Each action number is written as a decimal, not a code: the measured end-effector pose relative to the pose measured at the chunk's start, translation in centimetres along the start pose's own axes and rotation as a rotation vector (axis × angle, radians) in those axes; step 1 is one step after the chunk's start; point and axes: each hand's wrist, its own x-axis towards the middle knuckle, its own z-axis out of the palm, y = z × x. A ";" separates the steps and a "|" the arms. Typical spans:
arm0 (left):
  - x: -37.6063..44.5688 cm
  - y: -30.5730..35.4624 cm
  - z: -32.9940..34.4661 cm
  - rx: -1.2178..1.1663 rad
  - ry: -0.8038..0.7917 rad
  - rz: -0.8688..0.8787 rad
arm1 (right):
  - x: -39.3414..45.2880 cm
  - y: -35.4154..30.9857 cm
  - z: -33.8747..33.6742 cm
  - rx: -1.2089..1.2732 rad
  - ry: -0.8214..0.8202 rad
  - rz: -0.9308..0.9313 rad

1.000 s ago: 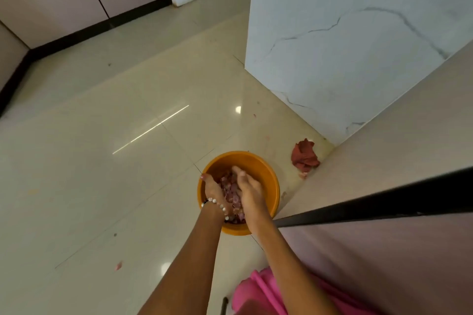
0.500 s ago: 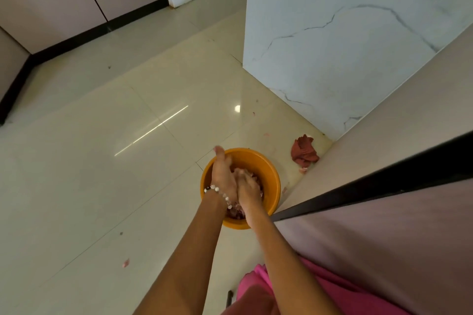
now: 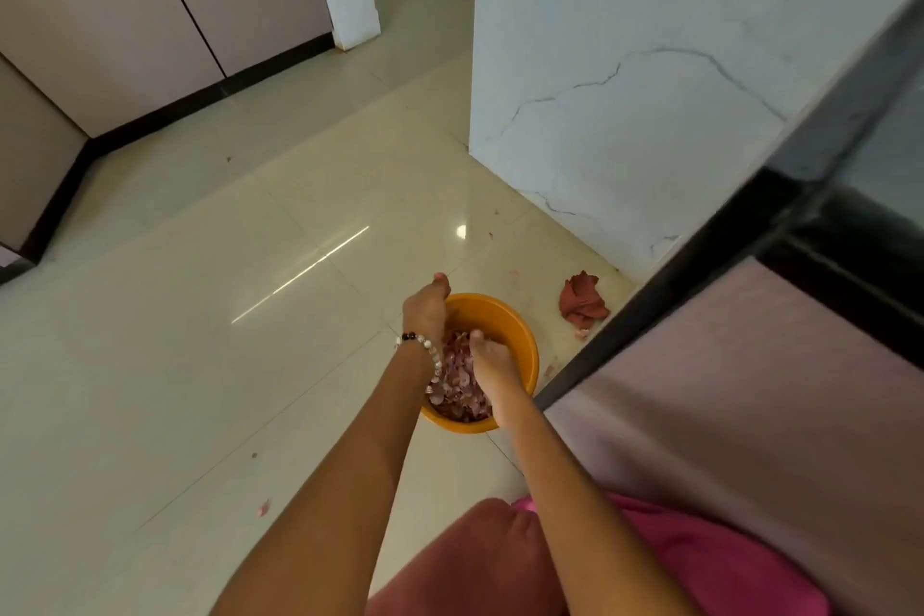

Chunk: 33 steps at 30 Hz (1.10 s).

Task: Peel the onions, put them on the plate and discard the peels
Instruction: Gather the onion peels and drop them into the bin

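An orange bin [image 3: 521, 340] stands on the tiled floor, holding a heap of purple-pink onion peels [image 3: 457, 388]. Both my hands hang over it. My left hand [image 3: 425, 310], with a bead bracelet at the wrist, is at the bin's far left rim, thumb up and fingers loosely bent down into the bin. Over the peels, my right hand [image 3: 492, 360] points its fingers downward, and their tips are hidden behind the hand. I see nothing held in either hand. No onions or plate are in view.
A crumpled red cloth [image 3: 580, 300] lies on the floor right of the bin, by a white marble panel [image 3: 625, 115]. A counter's black edge [image 3: 700, 265] runs along the right. Small peel scraps [image 3: 263, 508] dot the floor. Cabinets [image 3: 150, 15] line the far left.
My hands, pressed together over the bin half a second ago, have come apart. The left moved to the far rim and the right stays over the peels.
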 end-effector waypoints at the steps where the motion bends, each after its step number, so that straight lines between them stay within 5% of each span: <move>1: -0.9 0.7 -0.1 0.020 0.027 0.015 | -1.1 -1.1 -0.3 0.007 0.023 -0.046; 6: -6.6 5.0 -0.9 0.115 0.028 0.196 | -9.3 -8.4 -3.2 0.028 0.101 -0.369; 11: -17.0 12.1 0.5 0.131 0.030 0.689 | -22.0 -13.6 -8.7 0.194 0.069 -0.722; 16: -29.6 16.0 5.2 0.209 -0.333 1.051 | -32.6 -14.4 -17.7 0.245 0.264 -0.963; 23: -40.6 16.9 15.5 0.505 -0.533 1.452 | -38.8 -14.2 -31.9 0.105 0.756 -0.984; 33: -48.7 20.9 37.6 0.754 -0.296 2.058 | -41.4 -17.6 -56.5 -0.464 1.470 -0.726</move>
